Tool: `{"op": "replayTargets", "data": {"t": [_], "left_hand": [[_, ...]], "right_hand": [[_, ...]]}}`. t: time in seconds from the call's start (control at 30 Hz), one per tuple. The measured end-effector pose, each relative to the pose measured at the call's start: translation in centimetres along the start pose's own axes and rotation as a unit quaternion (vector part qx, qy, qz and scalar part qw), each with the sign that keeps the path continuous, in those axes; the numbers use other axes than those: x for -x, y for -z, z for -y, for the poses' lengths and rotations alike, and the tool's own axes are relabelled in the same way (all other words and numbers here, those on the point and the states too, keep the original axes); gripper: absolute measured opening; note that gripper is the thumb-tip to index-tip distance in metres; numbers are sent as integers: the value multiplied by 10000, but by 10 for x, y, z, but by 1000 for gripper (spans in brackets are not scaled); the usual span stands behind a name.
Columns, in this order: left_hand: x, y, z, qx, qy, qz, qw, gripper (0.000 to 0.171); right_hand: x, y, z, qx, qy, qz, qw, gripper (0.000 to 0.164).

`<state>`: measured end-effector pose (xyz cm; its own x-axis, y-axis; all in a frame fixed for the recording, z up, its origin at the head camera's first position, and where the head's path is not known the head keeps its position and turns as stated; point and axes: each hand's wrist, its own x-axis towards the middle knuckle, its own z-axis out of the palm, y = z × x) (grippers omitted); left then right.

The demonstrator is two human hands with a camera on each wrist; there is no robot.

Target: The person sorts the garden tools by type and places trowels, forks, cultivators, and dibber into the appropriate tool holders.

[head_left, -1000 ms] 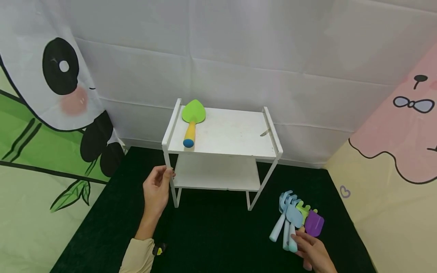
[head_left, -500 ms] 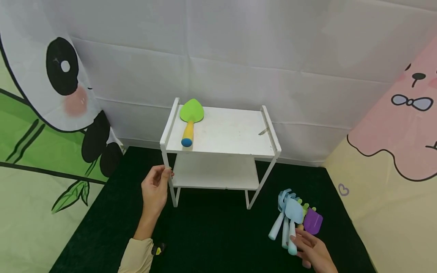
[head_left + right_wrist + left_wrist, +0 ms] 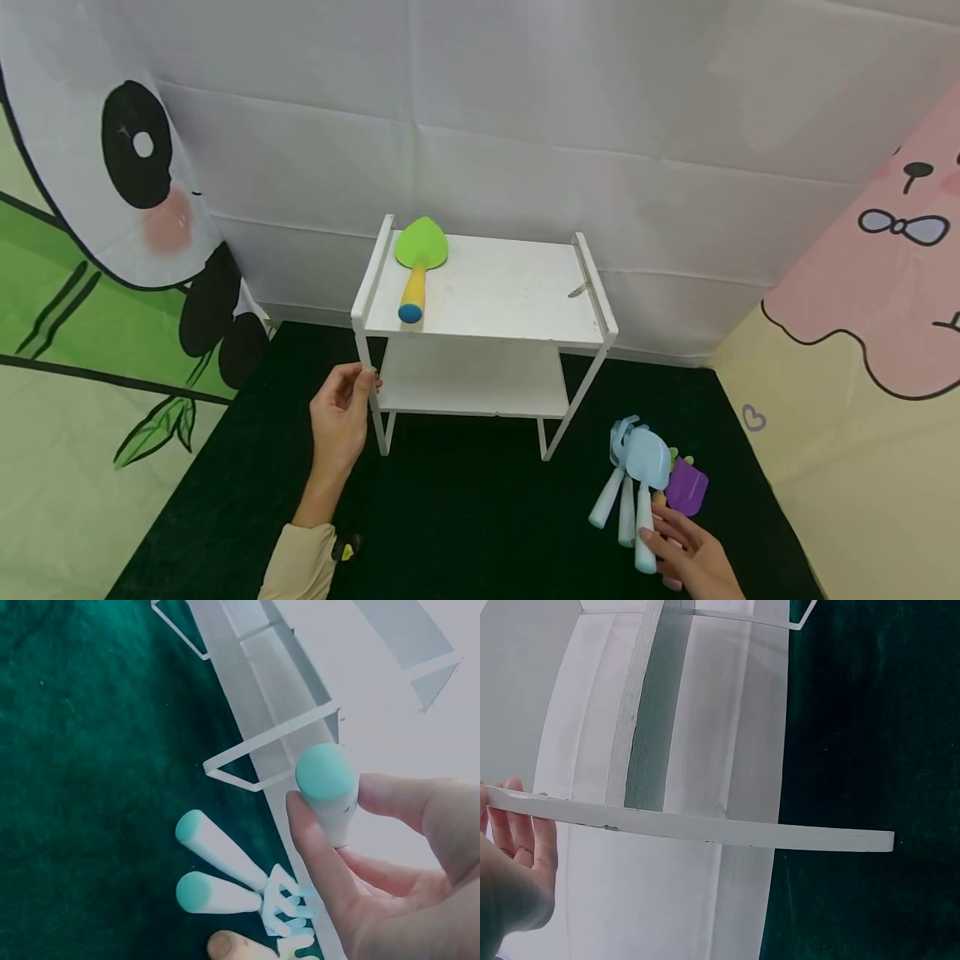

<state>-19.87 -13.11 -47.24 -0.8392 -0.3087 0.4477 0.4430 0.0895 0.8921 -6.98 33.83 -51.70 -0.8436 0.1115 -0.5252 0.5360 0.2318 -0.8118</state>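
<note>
My left hand [image 3: 341, 421] grips the front left leg [image 3: 705, 827] of a small white two-tier shelf [image 3: 510, 283]. My right hand [image 3: 693, 554] pinches the white handle of a light blue toy shovel [image 3: 647, 460] between thumb and fingers; in the right wrist view the handle's mint end [image 3: 327, 772] points at the camera. Beneath and beside the shovel lie light blue toy rakes [image 3: 627, 508], with white handles. A purple toy scoop [image 3: 687, 487] lies just to their right, and a green toy rake [image 3: 296, 945] with a wooden handle is partly covered.
On the shelf's top left lies a green trowel [image 3: 422, 243] with a yellow handle. The lower tier [image 3: 472, 375] sits under the top board. Dark green cloth [image 3: 465, 517] covers the floor. White fabric [image 3: 495, 183] hangs behind the shelf, with printed panels at both sides.
My right hand draws the light blue shovel slightly toward me, lifting it from the other toys and covering more of the green rake. The left hand keeps its grip on the leg.
</note>
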Motion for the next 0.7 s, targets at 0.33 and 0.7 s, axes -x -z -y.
{"op": "replayTargets", "data": {"t": [0.33,0.7], "left_hand": [[2,2,1,-20,11,-25,10000,14],[1,-1,-4,-61,107,-39,9999,13]], "right_hand": [[23,-7,13,-49,298,27,9995,75],[43,-13,33,-504,808,539,9940,67]]}}
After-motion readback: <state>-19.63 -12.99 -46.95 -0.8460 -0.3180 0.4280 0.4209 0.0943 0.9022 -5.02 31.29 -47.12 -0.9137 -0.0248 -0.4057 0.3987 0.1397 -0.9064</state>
